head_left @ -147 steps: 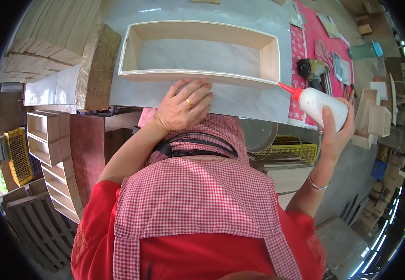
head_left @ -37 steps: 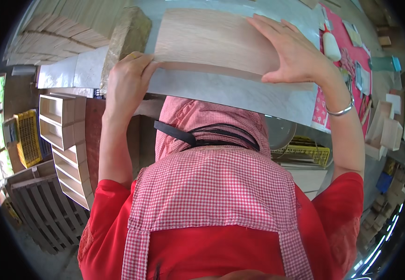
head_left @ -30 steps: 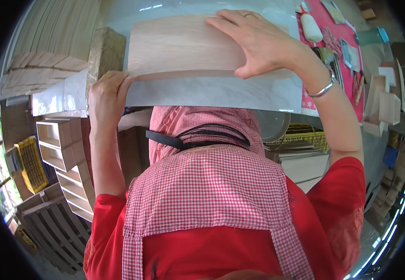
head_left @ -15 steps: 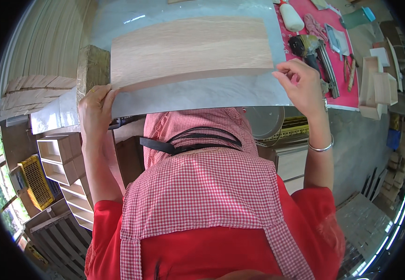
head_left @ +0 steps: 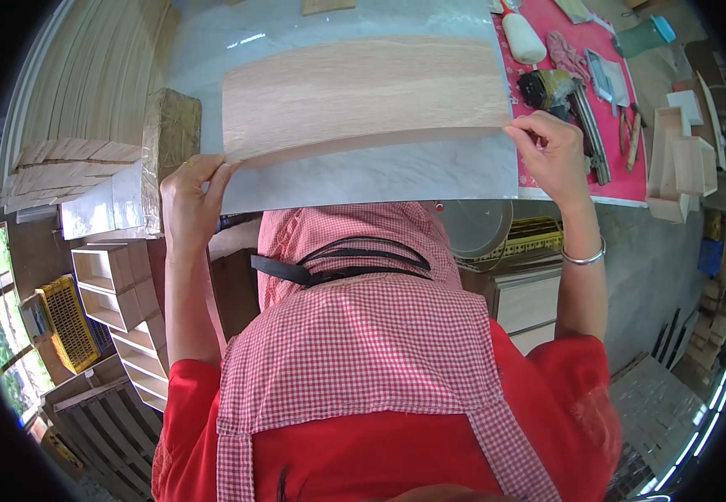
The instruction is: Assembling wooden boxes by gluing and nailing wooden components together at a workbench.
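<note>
A pale rectangular wooden board [head_left: 363, 88] lies across the grey worktop in front of me, its near edge slightly bowed in the view. A darker strip runs under that edge; whether it is shadow or a side wall I cannot tell. My left hand [head_left: 191, 199] is closed, thumb and fingers pinching the board's near left corner. At the near right corner, my right hand [head_left: 554, 155] has its thumb and forefinger pressed together on the board, the other fingers curled.
Beside my left hand stands a tape-wrapped block [head_left: 171, 138], with stacked thin wooden strips [head_left: 79, 109] beyond. On the pink cloth to the right lie a nail gun [head_left: 559, 96], a white bottle [head_left: 524, 38] and pliers [head_left: 633, 138]. Wooden box frames [head_left: 112, 280] stand at lower left.
The board has shifted a little to the right, away from the taped block, with my left hand moving along. My right hand's fingertips have closed on its right corner.
</note>
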Demonstrator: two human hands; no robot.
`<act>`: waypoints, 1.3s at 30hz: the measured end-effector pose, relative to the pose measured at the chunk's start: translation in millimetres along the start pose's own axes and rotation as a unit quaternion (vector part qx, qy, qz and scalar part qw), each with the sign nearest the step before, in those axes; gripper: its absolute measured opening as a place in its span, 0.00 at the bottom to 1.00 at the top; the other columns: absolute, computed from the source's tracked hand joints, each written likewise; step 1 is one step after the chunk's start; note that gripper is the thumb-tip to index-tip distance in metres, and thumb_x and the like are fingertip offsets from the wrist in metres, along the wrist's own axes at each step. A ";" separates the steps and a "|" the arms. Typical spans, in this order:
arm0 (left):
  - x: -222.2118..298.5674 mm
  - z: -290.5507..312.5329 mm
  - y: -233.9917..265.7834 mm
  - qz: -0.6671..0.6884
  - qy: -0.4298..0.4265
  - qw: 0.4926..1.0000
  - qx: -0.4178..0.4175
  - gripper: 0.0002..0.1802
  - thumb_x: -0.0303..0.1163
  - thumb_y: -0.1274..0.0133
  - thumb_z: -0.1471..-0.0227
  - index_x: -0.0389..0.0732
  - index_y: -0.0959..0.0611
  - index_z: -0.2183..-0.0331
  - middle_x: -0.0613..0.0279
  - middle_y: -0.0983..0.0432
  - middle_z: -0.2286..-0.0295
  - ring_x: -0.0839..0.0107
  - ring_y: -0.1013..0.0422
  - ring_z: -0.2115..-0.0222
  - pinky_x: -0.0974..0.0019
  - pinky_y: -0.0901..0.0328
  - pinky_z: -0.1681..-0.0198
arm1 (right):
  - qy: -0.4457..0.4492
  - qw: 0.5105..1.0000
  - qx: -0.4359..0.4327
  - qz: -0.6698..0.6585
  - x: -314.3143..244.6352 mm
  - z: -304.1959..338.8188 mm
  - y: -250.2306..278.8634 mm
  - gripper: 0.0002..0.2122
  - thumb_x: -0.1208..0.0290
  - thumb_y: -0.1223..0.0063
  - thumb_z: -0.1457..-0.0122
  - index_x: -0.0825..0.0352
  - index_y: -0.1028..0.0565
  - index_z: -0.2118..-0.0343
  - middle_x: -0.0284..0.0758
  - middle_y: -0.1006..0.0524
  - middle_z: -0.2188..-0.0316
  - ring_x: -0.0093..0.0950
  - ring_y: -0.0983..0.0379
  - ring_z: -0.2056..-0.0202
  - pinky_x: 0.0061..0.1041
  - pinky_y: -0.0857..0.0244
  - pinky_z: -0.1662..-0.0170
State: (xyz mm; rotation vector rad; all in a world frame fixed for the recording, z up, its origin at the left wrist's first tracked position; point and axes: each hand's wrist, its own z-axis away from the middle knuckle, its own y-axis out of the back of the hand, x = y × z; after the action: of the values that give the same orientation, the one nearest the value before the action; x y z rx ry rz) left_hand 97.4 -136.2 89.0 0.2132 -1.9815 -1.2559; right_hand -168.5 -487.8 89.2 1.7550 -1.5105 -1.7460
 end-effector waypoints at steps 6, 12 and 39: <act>1.0 0.3 -4.1 -0.002 0.018 1.000 -0.003 0.08 0.26 0.38 0.51 0.31 0.16 0.67 0.50 0.20 0.71 0.60 0.23 0.73 0.65 0.32 0.68 | 0.076 0.995 0.008 0.065 -2.9 -4.2 2.1 0.04 0.79 0.39 0.50 0.71 0.24 0.74 0.41 0.25 0.78 0.38 0.27 0.76 0.32 0.35 0.72; 0.5 4.4 -9.0 -0.046 -0.027 0.998 0.021 0.07 0.25 0.39 0.50 0.30 0.17 0.68 0.48 0.20 0.71 0.56 0.23 0.72 0.63 0.31 0.67 | 0.083 0.994 -0.003 0.075 -2.4 -5.4 2.5 0.04 0.79 0.40 0.50 0.71 0.25 0.76 0.41 0.26 0.79 0.41 0.27 0.75 0.35 0.35 0.72; 1.0 4.9 -14.2 -0.015 -0.045 0.997 0.059 0.09 0.30 0.39 0.50 0.33 0.16 0.69 0.50 0.19 0.70 0.53 0.24 0.72 0.59 0.30 0.67 | 0.031 0.998 -0.006 0.048 -3.2 -4.5 1.7 0.05 0.77 0.40 0.47 0.73 0.23 0.75 0.40 0.25 0.80 0.32 0.29 0.81 0.27 0.37 0.75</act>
State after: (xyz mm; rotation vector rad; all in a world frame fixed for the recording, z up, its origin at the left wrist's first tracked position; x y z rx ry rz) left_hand 89.9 -140.3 76.6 0.2481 -2.1399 -1.1863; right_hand -164.7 -488.2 93.5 1.6848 -1.5280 -1.6366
